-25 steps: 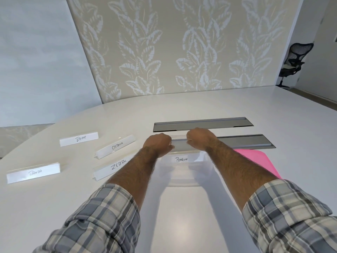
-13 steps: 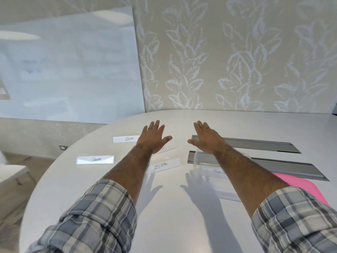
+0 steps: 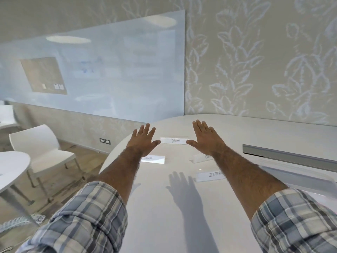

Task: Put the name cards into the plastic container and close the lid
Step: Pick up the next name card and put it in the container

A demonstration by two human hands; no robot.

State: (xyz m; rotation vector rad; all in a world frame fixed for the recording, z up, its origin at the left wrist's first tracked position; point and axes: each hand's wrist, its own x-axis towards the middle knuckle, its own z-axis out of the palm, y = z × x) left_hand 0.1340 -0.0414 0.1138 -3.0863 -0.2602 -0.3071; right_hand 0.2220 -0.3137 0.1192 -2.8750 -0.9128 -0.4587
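Note:
A white name card marked BEAR stands on the white table near its far edge. My left hand hovers at the card's left end and my right hand at its right end, both with fingers spread flat and holding nothing. The PANDA card lies under my left wrist. Beside my right forearm sits the ZEBRA card, and another card is partly hidden by that arm. The clear plastic container shows at the right, mostly behind my right arm.
A grey metal cable slot runs across the table at the right. Off the table's left edge stand a white chair and a small round white table. A glass whiteboard hangs on the far wall.
My view has swung left and up. Both hands left the container, opened flat and moved out to either end of the BEAR card.

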